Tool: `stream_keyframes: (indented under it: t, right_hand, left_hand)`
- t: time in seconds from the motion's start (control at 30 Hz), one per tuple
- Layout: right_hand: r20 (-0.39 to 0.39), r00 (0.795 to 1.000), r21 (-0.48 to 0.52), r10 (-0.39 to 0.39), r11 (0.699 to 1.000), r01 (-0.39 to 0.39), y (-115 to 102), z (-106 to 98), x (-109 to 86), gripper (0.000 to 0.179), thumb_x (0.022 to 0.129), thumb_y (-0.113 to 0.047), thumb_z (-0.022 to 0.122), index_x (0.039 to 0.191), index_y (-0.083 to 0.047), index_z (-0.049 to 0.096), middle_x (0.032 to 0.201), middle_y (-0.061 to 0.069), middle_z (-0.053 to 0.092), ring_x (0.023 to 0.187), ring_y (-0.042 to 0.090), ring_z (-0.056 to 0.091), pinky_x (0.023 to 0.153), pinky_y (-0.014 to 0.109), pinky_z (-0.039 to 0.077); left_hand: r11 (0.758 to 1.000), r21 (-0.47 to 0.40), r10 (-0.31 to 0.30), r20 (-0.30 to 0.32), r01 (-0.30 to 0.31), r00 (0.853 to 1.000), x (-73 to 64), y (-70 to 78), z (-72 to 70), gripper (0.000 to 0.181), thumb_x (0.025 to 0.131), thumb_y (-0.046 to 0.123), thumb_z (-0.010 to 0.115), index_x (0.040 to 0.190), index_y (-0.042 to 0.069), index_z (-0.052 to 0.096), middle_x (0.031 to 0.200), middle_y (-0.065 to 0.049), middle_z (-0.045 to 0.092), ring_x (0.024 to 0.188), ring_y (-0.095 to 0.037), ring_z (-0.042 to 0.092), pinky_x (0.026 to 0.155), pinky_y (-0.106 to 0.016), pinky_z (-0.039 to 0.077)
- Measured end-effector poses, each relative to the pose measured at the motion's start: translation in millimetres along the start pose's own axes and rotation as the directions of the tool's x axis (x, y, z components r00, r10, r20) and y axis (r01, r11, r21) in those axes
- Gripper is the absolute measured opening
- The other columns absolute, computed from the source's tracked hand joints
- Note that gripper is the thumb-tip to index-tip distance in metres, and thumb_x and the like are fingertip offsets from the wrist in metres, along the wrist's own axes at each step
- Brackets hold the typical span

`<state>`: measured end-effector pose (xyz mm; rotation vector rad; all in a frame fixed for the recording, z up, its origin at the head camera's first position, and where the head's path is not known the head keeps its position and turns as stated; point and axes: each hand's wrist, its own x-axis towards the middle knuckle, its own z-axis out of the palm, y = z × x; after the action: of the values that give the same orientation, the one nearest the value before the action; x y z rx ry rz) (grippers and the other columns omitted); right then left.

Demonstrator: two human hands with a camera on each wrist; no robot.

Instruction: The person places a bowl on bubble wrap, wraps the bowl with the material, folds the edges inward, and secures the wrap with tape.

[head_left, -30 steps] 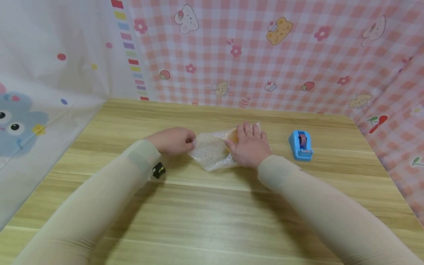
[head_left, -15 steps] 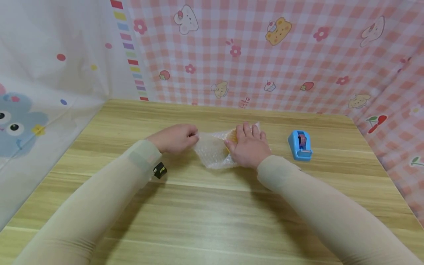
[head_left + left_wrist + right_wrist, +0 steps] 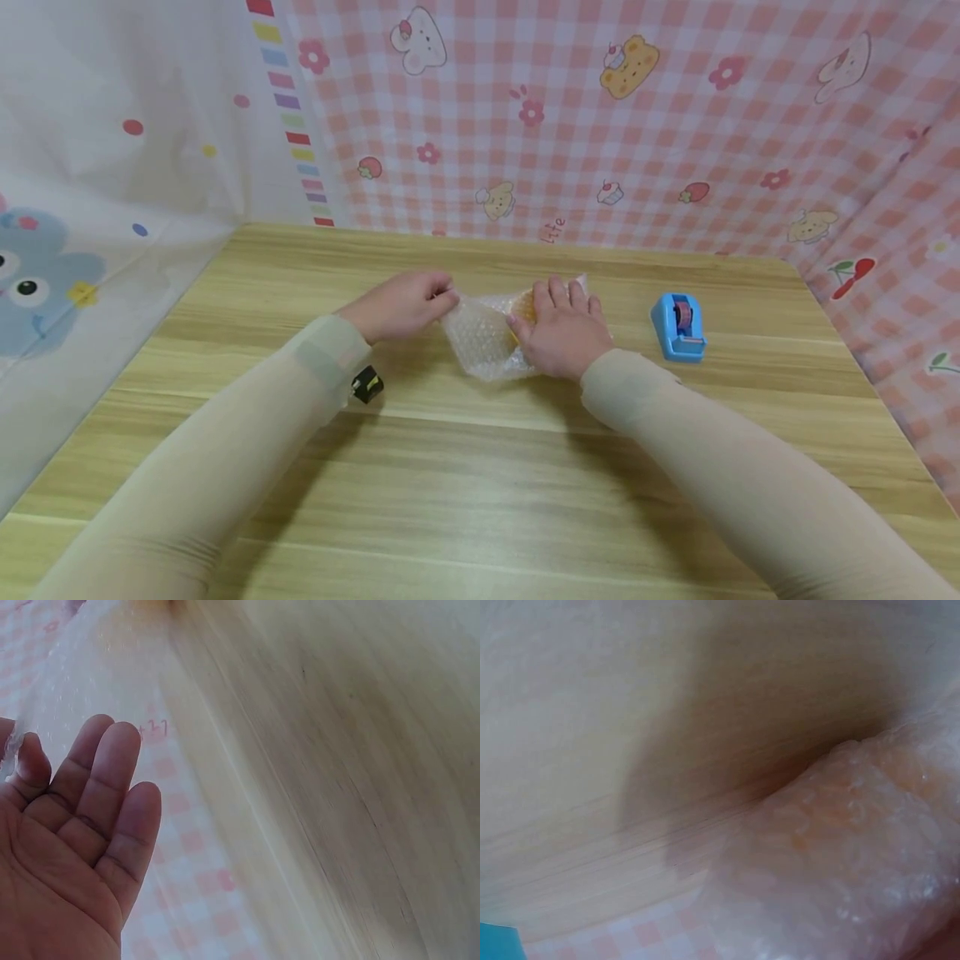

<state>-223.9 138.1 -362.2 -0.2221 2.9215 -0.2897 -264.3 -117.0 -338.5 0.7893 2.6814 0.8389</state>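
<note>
A sheet of clear bubble wrap [image 3: 483, 337] lies near the middle of the table, partly folded over a yellow-orange object [image 3: 523, 308] that is mostly hidden. My left hand [image 3: 408, 307] pinches the wrap's left edge between thumb and index finger and holds it raised. In the left wrist view the other fingers [image 3: 112, 780] of that hand are extended, away from the sheet. My right hand [image 3: 566, 329] lies flat on the wrapped object with fingers straight. Bubble wrap [image 3: 840, 855] fills the lower right of the right wrist view, an orange tint showing through.
A blue tape dispenser [image 3: 678, 327] with a reddish roll stands to the right of my right hand. A small black device [image 3: 367, 384] sits at my left wrist. The wooden table [image 3: 480, 492] meets a pink checked cloth [image 3: 570, 150] at its back edge.
My left hand has moved slightly right and away from me, lifting the left edge of the bubble wrap and drawing it toward the right hand. The right hand stays in place.
</note>
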Motion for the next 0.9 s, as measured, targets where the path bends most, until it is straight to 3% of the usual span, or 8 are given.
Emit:
stream_keyframes:
  t: [0.27, 0.5, 0.7, 0.9]
  right_hand:
    - [0.005, 1.000, -0.019, -0.003, 1.000, 0.003, -0.6, -1.3, -0.7, 0.088, 0.107, -0.067, 0.023, 0.170, -0.008, 0.010, 0.178, 0.016, 0.006, 0.164, 0.043, -0.001, 0.131, 0.065, 0.003]
    - [0.025, 1.000, -0.009, -0.006, 1.000, 0.006, 0.7, -1.0, 0.4, 0.087, 0.107, -0.068, 0.020, 0.170, -0.009, 0.008, 0.179, 0.015, 0.004, 0.164, 0.042, -0.003, 0.131, 0.065, 0.001]
    - [0.022, 1.000, -0.009, -0.009, 1.000, 0.009, 1.9, 0.2, 1.9, 0.087, 0.107, -0.068, 0.017, 0.170, -0.009, 0.009, 0.179, 0.013, 0.005, 0.164, 0.043, -0.002, 0.131, 0.066, 0.001]
    - [0.023, 1.000, -0.021, -0.010, 1.000, 0.011, 2.4, 0.1, 3.1, 0.086, 0.107, -0.068, 0.014, 0.170, -0.009, 0.011, 0.179, 0.013, 0.007, 0.164, 0.044, 0.001, 0.130, 0.066, 0.003]
  left_hand:
    - [0.999, -0.028, 0.015, -0.047, -0.017, 0.999, 4.4, 3.6, 2.2, 0.029, 0.112, 0.029, 0.047, 0.092, 0.012, 0.059, 0.080, -0.003, 0.056, 0.073, -0.019, 0.052, 0.066, -0.034, 0.047]
    - [0.997, -0.075, 0.024, -0.092, -0.031, 0.995, 4.1, 14.2, 5.0, 0.026, 0.112, 0.030, 0.049, 0.102, 0.011, 0.064, 0.093, -0.006, 0.066, 0.081, -0.021, 0.058, 0.073, -0.036, 0.052]
    - [0.991, -0.121, 0.046, -0.111, -0.059, 0.993, 7.8, 22.2, 8.7, 0.025, 0.112, 0.029, 0.050, 0.101, 0.011, 0.063, 0.090, -0.006, 0.063, 0.078, -0.021, 0.055, 0.072, -0.037, 0.051]
    - [0.983, -0.156, 0.076, -0.113, -0.093, 0.991, 13.8, 27.0, 13.1, 0.026, 0.112, 0.030, 0.050, 0.108, 0.010, 0.066, 0.107, -0.008, 0.071, 0.098, -0.023, 0.065, 0.092, -0.043, 0.057]
